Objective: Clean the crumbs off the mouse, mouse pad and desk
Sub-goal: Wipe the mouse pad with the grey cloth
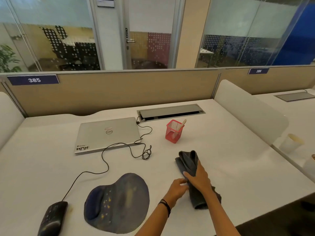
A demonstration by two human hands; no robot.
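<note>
A dark grey cloth [189, 161] lies bunched on the white desk [238, 160], right of centre. My right hand [199, 178] grips its middle from above. My left hand [177, 188] touches the cloth's left edge, fingers curled against it. A dark blue mouse pad [126, 201] with a wrist rest lies at the front centre, with yellow crumbs [107, 200] scattered beside the rest. A black wired mouse [52, 218] sits at the front left, speckled with small crumbs. A few crumbs lie on the desk right of the mouse.
A closed silver laptop [107, 133] rests at the back left, the mouse cable [105, 160] looping in front of it. A red mesh pen holder [174, 132] stands behind the cloth. A cable hatch [170, 112] sits by the beige partition. White cups [290, 143] stand beyond the right divider.
</note>
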